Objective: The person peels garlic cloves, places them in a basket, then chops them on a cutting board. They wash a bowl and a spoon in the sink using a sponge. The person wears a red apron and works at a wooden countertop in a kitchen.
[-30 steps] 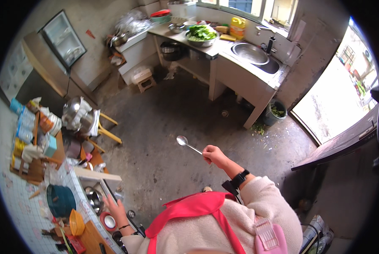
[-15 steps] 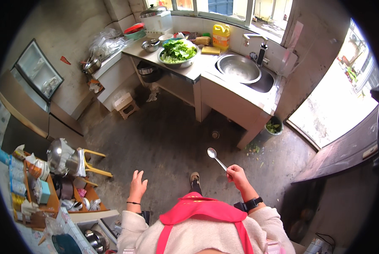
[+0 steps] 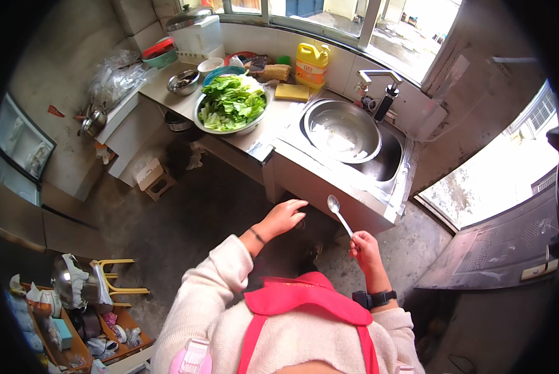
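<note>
A metal spoon (image 3: 341,216) is held by its handle in my closed right hand (image 3: 365,249), its bowl pointing up toward the sink counter. My left hand (image 3: 282,219) is empty and open, fingers stretched out to the right, a short way left of the spoon. Past the hands, a round steel basin (image 3: 344,134) sits partly over the steel sink (image 3: 390,161), apart from both hands. Left of it, leafy green lettuce (image 3: 233,100) fills a large bowl (image 3: 260,121) on the counter.
A black-and-silver tap (image 3: 387,100) stands behind the sink. A yellow jug (image 3: 311,65), a yellow sponge (image 3: 292,92) and small bowls (image 3: 183,81) line the counter. A plastic stool (image 3: 155,179) stands at left on the floor. An open door (image 3: 498,230) is at right.
I have moved closer to the sink counter. My left hand has swung forward and to the right, toward the spoon. My right hand still grips the spoon, now nearer the counter.
</note>
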`<state>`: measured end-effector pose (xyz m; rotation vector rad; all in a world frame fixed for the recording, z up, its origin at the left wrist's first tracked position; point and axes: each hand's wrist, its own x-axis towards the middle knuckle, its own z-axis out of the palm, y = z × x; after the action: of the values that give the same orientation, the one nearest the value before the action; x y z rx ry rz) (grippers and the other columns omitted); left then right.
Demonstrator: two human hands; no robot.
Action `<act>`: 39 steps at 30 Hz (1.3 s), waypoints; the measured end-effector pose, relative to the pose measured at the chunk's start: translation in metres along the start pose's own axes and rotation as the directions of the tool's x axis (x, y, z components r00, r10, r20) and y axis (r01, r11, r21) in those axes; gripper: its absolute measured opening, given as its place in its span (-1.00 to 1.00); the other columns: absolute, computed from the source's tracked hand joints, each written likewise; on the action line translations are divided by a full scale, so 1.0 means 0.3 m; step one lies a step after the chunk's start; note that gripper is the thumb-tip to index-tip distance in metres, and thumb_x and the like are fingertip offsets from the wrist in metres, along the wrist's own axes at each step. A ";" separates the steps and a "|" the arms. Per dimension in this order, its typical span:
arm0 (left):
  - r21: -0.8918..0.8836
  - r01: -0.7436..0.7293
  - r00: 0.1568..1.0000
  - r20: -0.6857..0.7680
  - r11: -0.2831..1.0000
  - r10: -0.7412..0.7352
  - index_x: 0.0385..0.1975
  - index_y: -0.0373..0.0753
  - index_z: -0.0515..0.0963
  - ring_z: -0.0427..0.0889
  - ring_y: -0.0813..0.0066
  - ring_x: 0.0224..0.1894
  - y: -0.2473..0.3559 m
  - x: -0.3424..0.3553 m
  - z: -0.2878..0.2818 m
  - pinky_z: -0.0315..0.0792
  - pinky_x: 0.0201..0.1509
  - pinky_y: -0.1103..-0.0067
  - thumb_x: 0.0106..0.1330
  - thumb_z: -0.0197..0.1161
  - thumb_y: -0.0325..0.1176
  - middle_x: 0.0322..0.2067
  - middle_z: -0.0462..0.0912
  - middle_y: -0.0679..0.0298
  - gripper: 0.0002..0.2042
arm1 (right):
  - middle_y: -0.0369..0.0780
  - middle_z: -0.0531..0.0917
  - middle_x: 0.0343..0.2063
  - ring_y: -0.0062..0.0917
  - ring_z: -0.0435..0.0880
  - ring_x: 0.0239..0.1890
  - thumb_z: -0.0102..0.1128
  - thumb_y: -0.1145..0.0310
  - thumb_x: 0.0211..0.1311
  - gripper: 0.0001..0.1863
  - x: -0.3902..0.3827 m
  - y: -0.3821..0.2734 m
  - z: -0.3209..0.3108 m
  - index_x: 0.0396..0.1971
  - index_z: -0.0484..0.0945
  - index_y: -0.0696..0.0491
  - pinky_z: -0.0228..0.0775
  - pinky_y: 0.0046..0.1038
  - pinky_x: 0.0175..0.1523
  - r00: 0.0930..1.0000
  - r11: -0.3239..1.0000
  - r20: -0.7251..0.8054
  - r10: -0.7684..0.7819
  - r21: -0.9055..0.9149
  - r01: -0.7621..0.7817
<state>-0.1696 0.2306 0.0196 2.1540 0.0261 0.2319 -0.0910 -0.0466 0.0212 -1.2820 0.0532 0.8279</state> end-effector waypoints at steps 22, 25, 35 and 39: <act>-0.554 0.605 0.796 0.394 0.572 -0.460 -0.10 -0.34 0.41 0.54 0.53 -0.46 -0.348 1.218 0.066 0.40 -0.54 0.64 0.10 0.11 -0.35 -0.35 0.53 0.25 -0.65 | -0.30 0.45 -0.71 -0.61 0.34 -0.77 -0.01 0.43 0.16 -0.92 1.039 -0.421 -0.015 -0.51 0.37 0.06 0.22 -0.59 -0.62 0.969 0.951 -0.056 0.241 0.214 -0.224; -0.551 0.618 0.786 0.417 0.560 -0.457 -0.09 -0.34 0.39 0.53 0.53 -0.48 -0.409 1.320 0.062 0.38 -0.56 0.63 0.09 0.12 -0.36 -0.37 0.52 0.23 -0.63 | -0.27 0.46 -0.69 -0.58 0.37 -0.74 -0.04 0.44 0.17 -0.89 1.109 -0.407 -0.003 -0.52 0.36 0.10 0.24 -0.55 -0.63 0.952 0.952 -0.133 0.276 0.177 -0.252; -0.242 0.745 0.667 0.234 0.622 -0.707 0.07 -0.26 0.24 0.46 0.44 -0.57 -0.646 1.505 0.257 0.31 -0.57 0.51 0.01 0.15 -0.38 -0.46 0.50 0.15 -0.46 | -0.28 0.47 -0.71 -0.58 0.37 -0.76 0.01 0.41 0.17 -0.89 1.243 -0.361 0.025 -0.48 0.40 0.13 0.25 -0.54 -0.65 0.835 0.865 -0.224 0.502 0.125 -0.486; 0.029 0.818 0.551 0.245 0.574 -0.798 0.12 -0.22 0.17 0.56 0.16 -0.33 -0.703 1.511 0.344 0.42 -0.33 0.42 -0.01 0.14 -0.39 -0.23 0.51 -0.03 -0.40 | -0.30 0.45 -0.72 -0.61 0.32 -0.80 0.02 0.40 0.17 -0.87 1.273 -0.368 0.060 -0.39 0.41 0.16 0.20 -0.57 -0.66 0.888 0.899 -0.141 0.438 0.047 -0.436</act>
<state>0.3084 0.3128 -0.1396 1.8370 0.8579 -0.5663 0.2387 0.1601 -0.0617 -1.3370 0.4831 1.1121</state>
